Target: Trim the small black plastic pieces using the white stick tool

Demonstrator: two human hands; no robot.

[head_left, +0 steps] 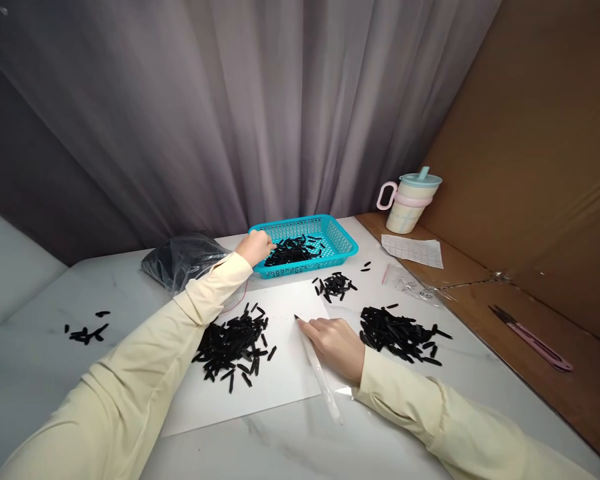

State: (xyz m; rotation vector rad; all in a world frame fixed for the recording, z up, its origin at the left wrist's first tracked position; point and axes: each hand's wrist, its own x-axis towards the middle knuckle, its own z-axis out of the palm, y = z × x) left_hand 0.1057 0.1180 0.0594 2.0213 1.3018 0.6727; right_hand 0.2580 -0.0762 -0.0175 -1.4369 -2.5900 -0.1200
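Note:
My left hand [255, 247] reaches over the left side of a turquoise plastic basket [343, 233], fingers curled together. Whatever they hold is hidden. In the basket lies a heap of small, elongated black pieces [294, 251]. My right hand [334, 343] is low over a white sheet [280, 383], with thumb and fingers pinched at a small black piece [297, 317]. A narrow translucent plastic strip [325, 387] runs from under this hand toward the front; whether the hand grips it too, I cannot tell. Between my arms, a large pile of black pieces [237, 340] rests on the sheet.
More black pieces lie in a pile at right [397, 331], a small heap [336, 285] before the basket and a scatter [86, 333] at far left. A dark plastic bag [180, 263], a cup [411, 203], a paper slip [413, 251], a clear packet [413, 285] and pink-handled scissors [533, 340] surround these.

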